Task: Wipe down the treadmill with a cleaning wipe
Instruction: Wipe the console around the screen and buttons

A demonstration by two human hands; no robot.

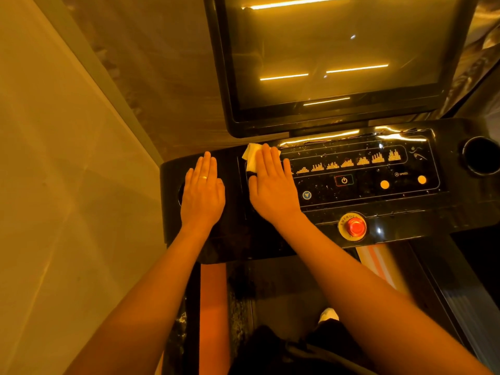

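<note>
White folded cleaning wipe [251, 157] lies pressed under the flat right hand [272, 185] on the glossy black treadmill console [405, 212]; the left hand [203, 190] rests flat, fingers straight, beside it.

This is an exercise room, though whether it is a gym or a home fitness corner cannot be told. The signs are a glossy black treadmill console [232, 234] with a large dark screen [338, 50] above it, a row of lit workout-profile icons [349, 161], a red emergency stop button [355, 226] and a round cup holder [480, 155]. A plain wall [54, 158] stands close on the left, under amber light.
</note>
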